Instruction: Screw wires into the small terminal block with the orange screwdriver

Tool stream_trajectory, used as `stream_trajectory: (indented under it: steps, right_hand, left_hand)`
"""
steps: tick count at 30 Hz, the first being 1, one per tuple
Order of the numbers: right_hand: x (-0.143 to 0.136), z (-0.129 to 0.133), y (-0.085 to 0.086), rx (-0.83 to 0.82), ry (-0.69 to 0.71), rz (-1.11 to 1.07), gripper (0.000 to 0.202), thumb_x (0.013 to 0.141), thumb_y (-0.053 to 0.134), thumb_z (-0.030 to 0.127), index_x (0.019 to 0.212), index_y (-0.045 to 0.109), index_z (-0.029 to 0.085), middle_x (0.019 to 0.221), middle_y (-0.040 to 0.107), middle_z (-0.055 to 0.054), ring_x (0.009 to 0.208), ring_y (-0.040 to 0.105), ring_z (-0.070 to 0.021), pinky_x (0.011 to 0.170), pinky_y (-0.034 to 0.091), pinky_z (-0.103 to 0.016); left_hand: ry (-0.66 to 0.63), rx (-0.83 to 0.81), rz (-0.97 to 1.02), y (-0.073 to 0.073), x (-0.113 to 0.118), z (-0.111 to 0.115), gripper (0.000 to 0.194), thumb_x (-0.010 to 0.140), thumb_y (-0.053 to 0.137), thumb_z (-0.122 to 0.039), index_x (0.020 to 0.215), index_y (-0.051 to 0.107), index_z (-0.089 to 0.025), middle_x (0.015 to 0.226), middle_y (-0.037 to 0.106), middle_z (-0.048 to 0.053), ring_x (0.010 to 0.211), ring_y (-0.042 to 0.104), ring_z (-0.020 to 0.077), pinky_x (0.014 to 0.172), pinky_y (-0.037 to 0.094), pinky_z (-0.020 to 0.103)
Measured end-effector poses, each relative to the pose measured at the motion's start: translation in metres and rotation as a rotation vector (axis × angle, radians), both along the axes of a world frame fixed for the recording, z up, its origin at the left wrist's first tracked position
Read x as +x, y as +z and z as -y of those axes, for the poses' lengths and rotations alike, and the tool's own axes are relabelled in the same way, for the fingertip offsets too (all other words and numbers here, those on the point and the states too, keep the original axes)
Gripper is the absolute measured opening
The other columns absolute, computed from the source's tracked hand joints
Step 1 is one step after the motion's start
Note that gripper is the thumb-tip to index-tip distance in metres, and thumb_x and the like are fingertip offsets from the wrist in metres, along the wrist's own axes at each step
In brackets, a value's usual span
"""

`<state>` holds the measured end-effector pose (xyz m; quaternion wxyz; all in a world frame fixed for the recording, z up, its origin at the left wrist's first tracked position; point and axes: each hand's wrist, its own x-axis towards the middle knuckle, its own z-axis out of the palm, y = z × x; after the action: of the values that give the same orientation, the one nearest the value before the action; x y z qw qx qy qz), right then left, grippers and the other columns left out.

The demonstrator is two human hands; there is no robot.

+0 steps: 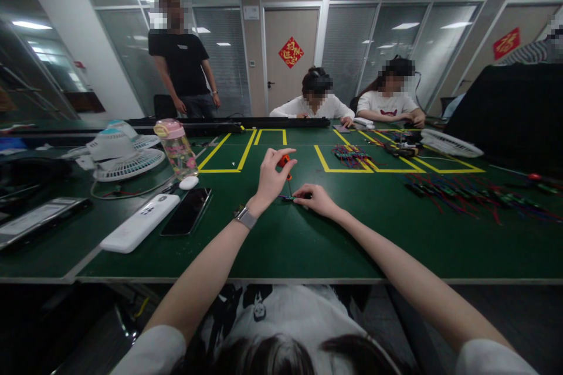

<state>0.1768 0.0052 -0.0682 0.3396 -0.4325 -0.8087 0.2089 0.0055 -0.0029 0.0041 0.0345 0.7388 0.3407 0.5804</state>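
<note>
My left hand [271, 174] is curled around the orange-red handle of a screwdriver [285, 160], thumb and fingers on its upper part. The screwdriver stands nearly upright, its thin shaft reaching down to a small dark circuit board [287, 198] on the green table. My right hand [317, 200] pinches the right end of that board at the tabletop. Whether the tip sits in a screw is too small to tell. Several similar boards with red and blue wires [352, 155] lie in a bunch beyond my right hand.
More wired boards [466, 193] spread over the right of the green table [308, 252]. On the left are a black phone [187, 211], a white power bank [141, 222], a pink-lidded bottle [178, 149] and white fans [127, 158]. Other people sit or stand across the table.
</note>
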Motion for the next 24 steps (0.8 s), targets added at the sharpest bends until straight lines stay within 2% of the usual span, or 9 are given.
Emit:
stream_trajectory:
  steps: [2, 5, 8, 12, 17, 19, 22, 24]
  right_hand:
    - [0.0004, -0.0002, -0.0005, 0.001, 0.004, -0.003, 0.017, 0.076, 0.067, 0.024, 0.088, 0.074, 0.015, 0.080, 0.066, -0.005, 0.071, 0.060, -0.0145, 0.068, 0.046, -0.026]
    - [0.0008, -0.0008, -0.0014, 0.005, 0.003, -0.003, 0.017, 0.075, 0.067, 0.025, 0.088, 0.074, 0.015, 0.079, 0.066, -0.005, 0.070, 0.060, -0.0145, 0.068, 0.046, -0.026]
    - [0.0012, -0.0011, -0.0018, 0.002, 0.000, -0.008, 0.017, 0.075, 0.067, 0.024, 0.088, 0.074, 0.015, 0.078, 0.067, -0.005, 0.070, 0.060, -0.0146, 0.067, 0.046, -0.026]
    - [0.0013, -0.0007, -0.0014, 0.003, 0.001, -0.012, 0.017, 0.075, 0.067, 0.025, 0.088, 0.074, 0.016, 0.080, 0.067, -0.005, 0.071, 0.060, -0.0146, 0.068, 0.046, -0.026]
    - [0.0006, -0.0001, -0.0007, -0.003, 0.001, -0.015, 0.017, 0.075, 0.067, 0.025, 0.088, 0.074, 0.016, 0.079, 0.066, -0.005, 0.070, 0.060, -0.0145, 0.068, 0.046, -0.026]
    - [0.0005, 0.0000, -0.0005, -0.005, -0.001, -0.015, 0.017, 0.075, 0.067, 0.025, 0.088, 0.074, 0.015, 0.079, 0.066, -0.005, 0.070, 0.060, -0.0146, 0.068, 0.046, -0.027]
    - [0.0008, 0.0001, -0.0005, -0.008, 0.004, -0.019, 0.018, 0.075, 0.067, 0.024, 0.088, 0.074, 0.014, 0.079, 0.066, -0.006, 0.070, 0.060, -0.0147, 0.068, 0.046, -0.027]
    - [0.0011, 0.0000, -0.0006, -0.008, 0.007, -0.019, 0.018, 0.076, 0.067, 0.025, 0.089, 0.074, 0.014, 0.080, 0.066, -0.006, 0.070, 0.060, -0.0149, 0.068, 0.046, -0.027]
  left_hand:
    - [-0.026, -0.024, 0.005, 0.0001, -0.0021, -0.0014, 0.024, 0.090, 0.053, -0.029, 0.112, 0.061, -0.024, 0.092, 0.056, 0.003, 0.082, 0.055, 0.0142, 0.079, 0.047, 0.029]
    - [-0.146, -0.117, 0.050, -0.0006, -0.0033, -0.0039, 0.033, 0.094, 0.041, -0.022, 0.125, 0.052, -0.026, 0.110, 0.059, 0.006, 0.090, 0.060, 0.0139, 0.083, 0.049, 0.030]
    - [-0.229, -0.177, 0.096, -0.0028, -0.0029, -0.0066, 0.040, 0.093, 0.040, -0.019, 0.132, 0.045, -0.026, 0.118, 0.060, 0.007, 0.091, 0.064, 0.0135, 0.080, 0.050, 0.029]
    - [-0.183, -0.131, 0.099, -0.0041, -0.0027, -0.0082, 0.038, 0.091, 0.048, -0.021, 0.128, 0.049, -0.024, 0.108, 0.064, 0.006, 0.084, 0.064, 0.0125, 0.077, 0.051, 0.027]
    - [-0.050, -0.062, 0.068, -0.0002, -0.0035, -0.0056, 0.026, 0.082, 0.064, -0.026, 0.108, 0.063, -0.024, 0.089, 0.060, 0.001, 0.078, 0.057, 0.0123, 0.075, 0.050, 0.025]
    - [-0.072, -0.073, 0.060, 0.0014, -0.0038, -0.0043, 0.026, 0.087, 0.058, -0.028, 0.112, 0.062, -0.024, 0.093, 0.060, 0.002, 0.083, 0.058, 0.0129, 0.077, 0.050, 0.026]
    - [-0.152, -0.084, 0.046, 0.0027, -0.0043, -0.0037, 0.029, 0.093, 0.044, -0.024, 0.120, 0.057, -0.024, 0.114, 0.058, 0.006, 0.104, 0.057, 0.0154, 0.086, 0.048, 0.028]
    - [-0.197, -0.096, 0.051, 0.0029, -0.0042, -0.0040, 0.032, 0.094, 0.041, -0.020, 0.122, 0.055, -0.023, 0.125, 0.055, 0.007, 0.111, 0.056, 0.0166, 0.091, 0.047, 0.031]
